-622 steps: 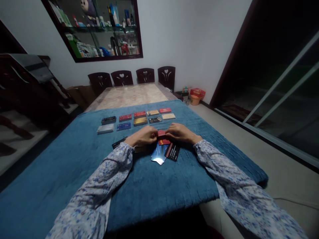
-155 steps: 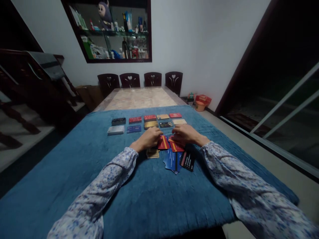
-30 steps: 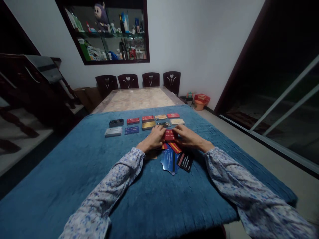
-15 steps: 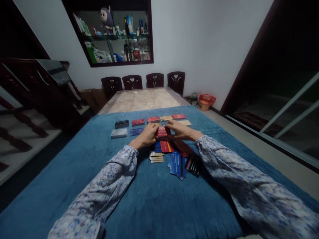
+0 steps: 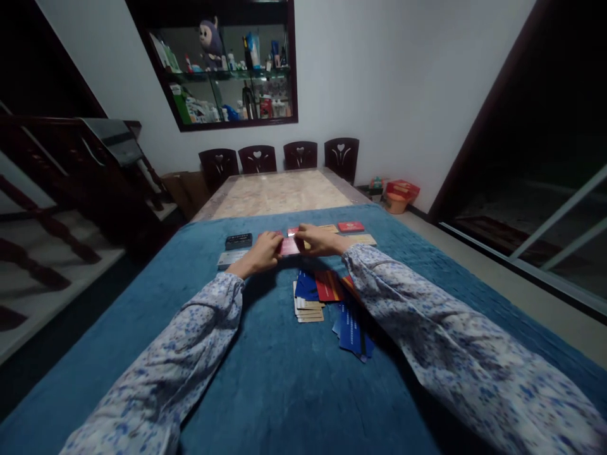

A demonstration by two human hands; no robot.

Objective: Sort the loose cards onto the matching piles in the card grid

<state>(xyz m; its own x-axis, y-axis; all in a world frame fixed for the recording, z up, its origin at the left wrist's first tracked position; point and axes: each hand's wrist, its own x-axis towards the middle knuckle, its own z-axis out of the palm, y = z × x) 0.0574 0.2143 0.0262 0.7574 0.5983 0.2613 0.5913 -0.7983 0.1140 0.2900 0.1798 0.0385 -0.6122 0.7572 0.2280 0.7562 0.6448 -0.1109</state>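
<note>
A small stack of red cards [image 5: 289, 247] is gripped at its two ends, by my left hand [image 5: 263, 253] on the left and my right hand [image 5: 317, 240] on the right. The fingers of both hands are closed against it, above the rows of card stacks. A black stack [image 5: 238, 241] and a pale grey stack [image 5: 231, 259] lie left of my left hand. Nearer me are loose red cards [image 5: 329, 286], blue cards [image 5: 351, 330] and cream cards [image 5: 310, 313], partly overlapping. My right sleeve covers part of this pile.
A blue cloth [image 5: 275, 385] covers the near part of the table, with bare stone top [image 5: 279, 192] beyond. Another red stack [image 5: 351, 226] and a cream stack [image 5: 363, 239] lie to the right. Several dark chairs [image 5: 301, 156] stand at the far end.
Both hands have moved left with the red stack, away from the loose cards. The view has shifted slightly.
</note>
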